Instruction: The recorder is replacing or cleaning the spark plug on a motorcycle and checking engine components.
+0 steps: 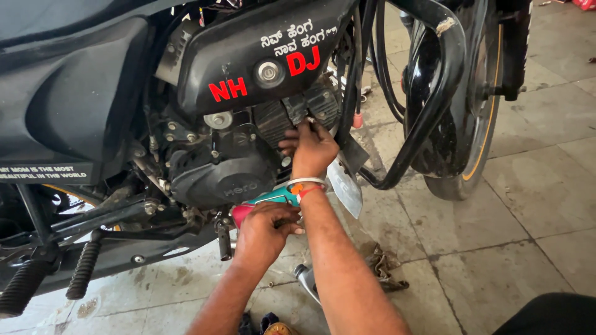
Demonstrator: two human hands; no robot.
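Observation:
A black motorcycle stands side-on before me, its dark engine (220, 167) at centre. My right hand (310, 147) reaches up to the finned cylinder (292, 111), fingertips pressed against its lower edge; a bangle circles the wrist. Below it my left hand (266, 231) grips a teal tool with a pink end (267, 200), held just under the engine cover. I cannot tell what the right fingers pinch, if anything.
A black crash guard (434, 105) curves between engine and front wheel (472, 124). Footpegs (84, 270) jut out at lower left. A dirty rag (385, 267) and a metal part (305, 276) lie on the tiled floor (534, 192).

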